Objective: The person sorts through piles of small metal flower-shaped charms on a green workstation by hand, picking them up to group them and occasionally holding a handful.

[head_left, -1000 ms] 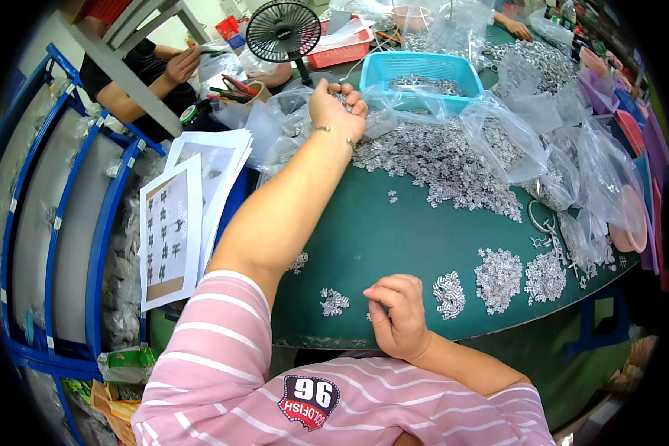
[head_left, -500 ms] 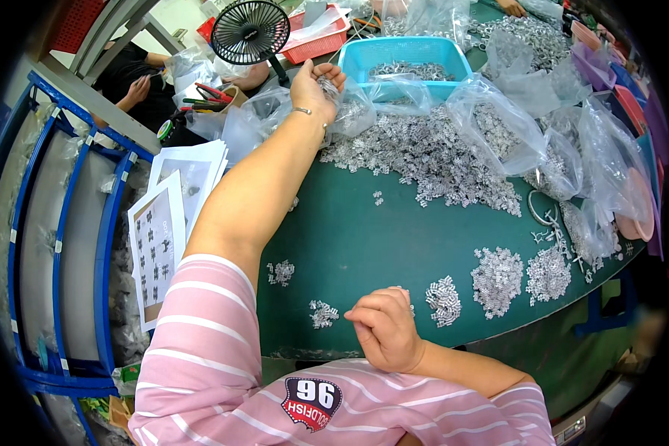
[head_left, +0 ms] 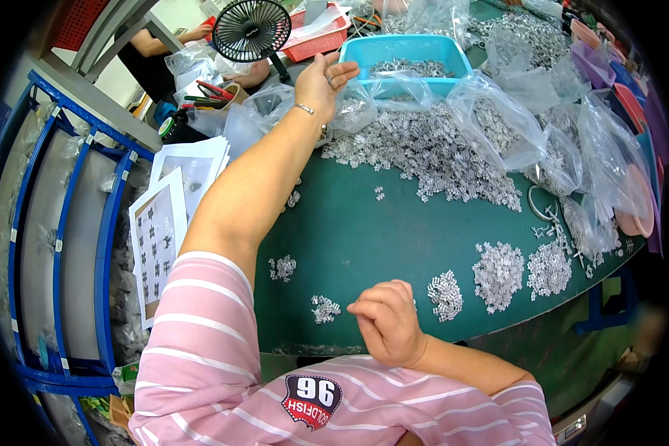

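Note:
My left hand [head_left: 325, 83] reaches out over the far side of the table, palm turned up and fingers stretched apart, with nothing visible in it. Beside it lie a clear plastic bag [head_left: 353, 111] and a large heap of small silvery metal parts [head_left: 438, 152]. My right hand [head_left: 388, 321] is closed near the front edge, fingers curled; whatever they hold is hidden. Small piles of the same kind of parts lie on either side of it: a little pile [head_left: 325, 309] to the left and an oblong pile [head_left: 445, 296] to the right.
A blue basket [head_left: 405, 50] with metal parts stands behind the heap, beside a black fan [head_left: 251, 31]. Printed sheets [head_left: 158, 238] lie at the left near a blue rack [head_left: 59, 245]. Bigger piles [head_left: 497, 276] and clear bags [head_left: 617, 160] occupy the right. Another person's arm [head_left: 152, 43] shows far left.
My left hand has straightened its fingers and moved slightly up and right; the small parts seen in its palm are gone. The other person's arm has risen. My right hand stays about in place.

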`<state>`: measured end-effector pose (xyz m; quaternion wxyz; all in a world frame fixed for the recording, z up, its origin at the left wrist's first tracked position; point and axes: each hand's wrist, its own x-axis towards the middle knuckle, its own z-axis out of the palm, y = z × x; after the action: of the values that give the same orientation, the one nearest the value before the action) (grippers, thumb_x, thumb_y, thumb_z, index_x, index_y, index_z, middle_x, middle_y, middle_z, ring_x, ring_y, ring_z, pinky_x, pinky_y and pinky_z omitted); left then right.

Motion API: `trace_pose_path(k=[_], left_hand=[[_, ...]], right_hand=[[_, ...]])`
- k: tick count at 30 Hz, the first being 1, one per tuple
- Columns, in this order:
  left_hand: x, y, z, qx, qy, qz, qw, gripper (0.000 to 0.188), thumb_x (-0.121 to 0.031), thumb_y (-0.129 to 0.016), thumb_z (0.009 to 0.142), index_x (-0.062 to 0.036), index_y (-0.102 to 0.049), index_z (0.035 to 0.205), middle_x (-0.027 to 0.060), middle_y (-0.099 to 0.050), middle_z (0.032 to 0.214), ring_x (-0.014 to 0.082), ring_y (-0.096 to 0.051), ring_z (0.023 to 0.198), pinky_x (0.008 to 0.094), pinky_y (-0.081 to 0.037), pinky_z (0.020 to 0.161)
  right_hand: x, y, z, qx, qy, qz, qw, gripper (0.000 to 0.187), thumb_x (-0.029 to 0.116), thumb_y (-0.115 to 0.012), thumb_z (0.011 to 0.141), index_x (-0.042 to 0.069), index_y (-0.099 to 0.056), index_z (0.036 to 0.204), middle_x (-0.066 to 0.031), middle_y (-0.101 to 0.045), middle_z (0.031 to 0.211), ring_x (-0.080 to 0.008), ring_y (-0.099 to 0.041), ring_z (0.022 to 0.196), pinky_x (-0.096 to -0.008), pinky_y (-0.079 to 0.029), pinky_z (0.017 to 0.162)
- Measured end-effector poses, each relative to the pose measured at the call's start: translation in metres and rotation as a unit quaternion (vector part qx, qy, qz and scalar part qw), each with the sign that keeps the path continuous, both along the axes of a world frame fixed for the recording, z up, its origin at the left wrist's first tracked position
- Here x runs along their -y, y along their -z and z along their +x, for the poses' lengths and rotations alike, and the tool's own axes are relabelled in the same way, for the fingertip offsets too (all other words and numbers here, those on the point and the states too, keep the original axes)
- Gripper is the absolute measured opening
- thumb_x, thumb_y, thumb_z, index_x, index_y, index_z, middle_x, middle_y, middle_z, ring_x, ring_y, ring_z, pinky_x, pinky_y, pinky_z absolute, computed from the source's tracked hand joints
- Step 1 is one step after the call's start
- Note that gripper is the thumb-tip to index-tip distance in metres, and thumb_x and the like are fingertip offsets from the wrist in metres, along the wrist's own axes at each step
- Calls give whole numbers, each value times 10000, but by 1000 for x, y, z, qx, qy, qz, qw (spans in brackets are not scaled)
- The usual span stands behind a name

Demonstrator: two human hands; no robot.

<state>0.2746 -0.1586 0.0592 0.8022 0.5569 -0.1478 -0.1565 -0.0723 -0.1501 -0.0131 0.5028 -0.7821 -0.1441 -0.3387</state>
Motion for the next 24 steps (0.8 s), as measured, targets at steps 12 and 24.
trace_pose_path(k=[12, 24], left_hand=[[0, 2, -10, 109, -1, 123, 987, 346, -33, -412, 913, -6, -442, 1257, 145, -616, 1121, 175, -601, 990, 215, -408, 709], [-37, 8, 12, 71, -60, 3, 996, 183, -43, -423, 848, 13, -563, 953, 26, -540, 685, 98, -449, 508, 217, -346, 465]], right_hand=[[-1, -1, -2, 12, 12, -2, 1000, 236, -1, -628, 699, 65, -588, 922, -69, -551, 901, -250, -532, 816, -381, -376, 765], [16, 7, 4, -56, 26, 398, 915, 200, -9, -443, 897, -3, -488, 1092, -63, -540, 957, -112, -500, 843, -254, -430, 797]])
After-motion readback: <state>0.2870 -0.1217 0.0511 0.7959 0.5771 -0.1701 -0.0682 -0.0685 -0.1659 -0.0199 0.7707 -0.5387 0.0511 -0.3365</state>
